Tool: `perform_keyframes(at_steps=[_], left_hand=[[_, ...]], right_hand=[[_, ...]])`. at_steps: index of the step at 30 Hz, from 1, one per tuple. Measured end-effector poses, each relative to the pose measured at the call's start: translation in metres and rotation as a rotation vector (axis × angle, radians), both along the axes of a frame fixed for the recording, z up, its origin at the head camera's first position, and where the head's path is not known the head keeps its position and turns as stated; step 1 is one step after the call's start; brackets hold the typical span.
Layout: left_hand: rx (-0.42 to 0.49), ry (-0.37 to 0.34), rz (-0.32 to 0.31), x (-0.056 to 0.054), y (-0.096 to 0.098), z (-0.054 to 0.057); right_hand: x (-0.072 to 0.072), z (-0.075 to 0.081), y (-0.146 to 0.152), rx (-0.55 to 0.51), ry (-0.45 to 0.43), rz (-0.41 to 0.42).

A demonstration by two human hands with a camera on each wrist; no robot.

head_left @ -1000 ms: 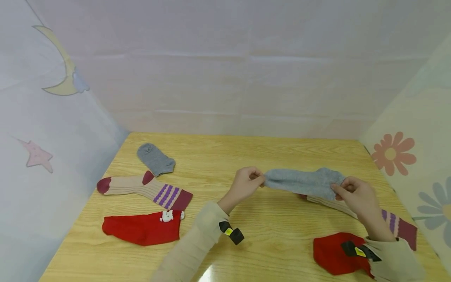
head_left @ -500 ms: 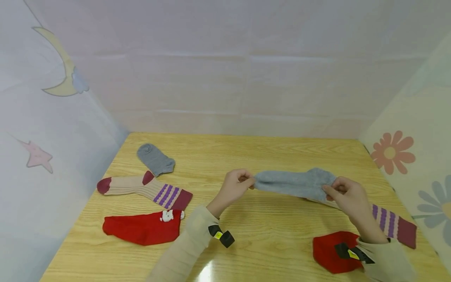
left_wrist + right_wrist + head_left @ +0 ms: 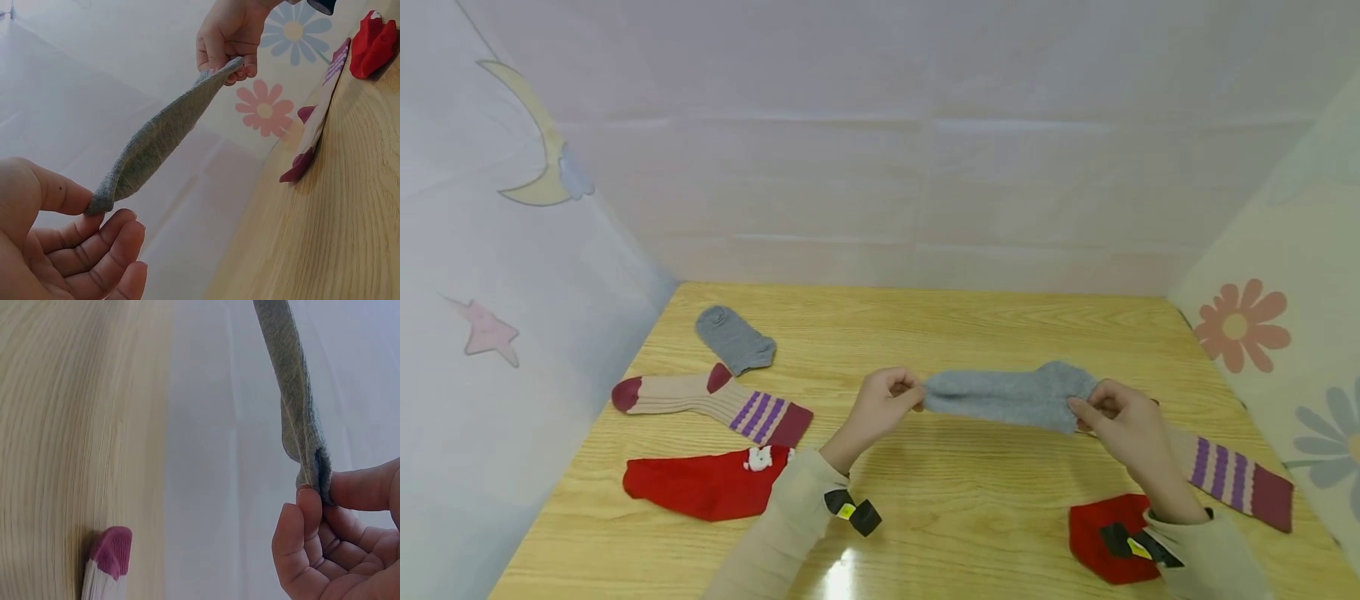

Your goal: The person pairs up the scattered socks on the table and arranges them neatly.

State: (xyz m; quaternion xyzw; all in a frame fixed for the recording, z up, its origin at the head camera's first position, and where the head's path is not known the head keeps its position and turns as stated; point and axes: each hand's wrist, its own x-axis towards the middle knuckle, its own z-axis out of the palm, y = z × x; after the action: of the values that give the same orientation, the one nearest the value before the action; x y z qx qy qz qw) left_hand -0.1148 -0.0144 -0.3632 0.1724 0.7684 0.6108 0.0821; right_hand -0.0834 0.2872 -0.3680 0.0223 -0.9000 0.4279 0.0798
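A grey ankle sock (image 3: 1000, 396) is stretched out between both hands above the table. My left hand (image 3: 877, 412) pinches its toe end between thumb and index finger. At the cuff end, my right hand (image 3: 1123, 425) pinches the edge the same way. In the left wrist view the sock (image 3: 162, 137) hangs taut and edge-on, from the left fingers up to the right hand. The cuff opening of the sock (image 3: 315, 456) shows by the right thumb in the right wrist view.
On the left of the wooden table (image 3: 925, 325) lie a matching grey sock (image 3: 735, 339), a beige striped sock (image 3: 700, 396) and a red sock (image 3: 700, 487). Another striped sock (image 3: 1232, 479) and a red sock (image 3: 1093, 542) lie on the right, partly behind the right arm.
Both hands have moved left with the grey sock held between them. More of the striped sock on the right now shows, and the left sleeve now overlaps the left red sock.
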Motion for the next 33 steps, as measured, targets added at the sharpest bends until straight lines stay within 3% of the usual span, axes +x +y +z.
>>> perform_keyframes(at_steps=[5,8,13,19,33], left_hand=[[0.010,0.005,0.013,0.001,-0.006,-0.004],[0.022,0.001,0.012,-0.003,-0.010,-0.017],[0.005,-0.010,0.026,-0.007,-0.017,-0.035],[0.007,0.001,0.047,-0.003,-0.026,-0.038],[-0.003,0.003,0.078,0.002,-0.045,-0.040]], right_hand=[[-0.001,-0.004,-0.005,-0.043,0.020,0.016],[-0.001,-0.008,-0.006,-0.088,0.044,0.031],[0.001,-0.008,-0.013,-0.073,0.039,0.040],[0.003,-0.006,-0.022,0.001,0.041,0.043],[0.002,-0.015,-0.038,-0.099,0.008,0.070]])
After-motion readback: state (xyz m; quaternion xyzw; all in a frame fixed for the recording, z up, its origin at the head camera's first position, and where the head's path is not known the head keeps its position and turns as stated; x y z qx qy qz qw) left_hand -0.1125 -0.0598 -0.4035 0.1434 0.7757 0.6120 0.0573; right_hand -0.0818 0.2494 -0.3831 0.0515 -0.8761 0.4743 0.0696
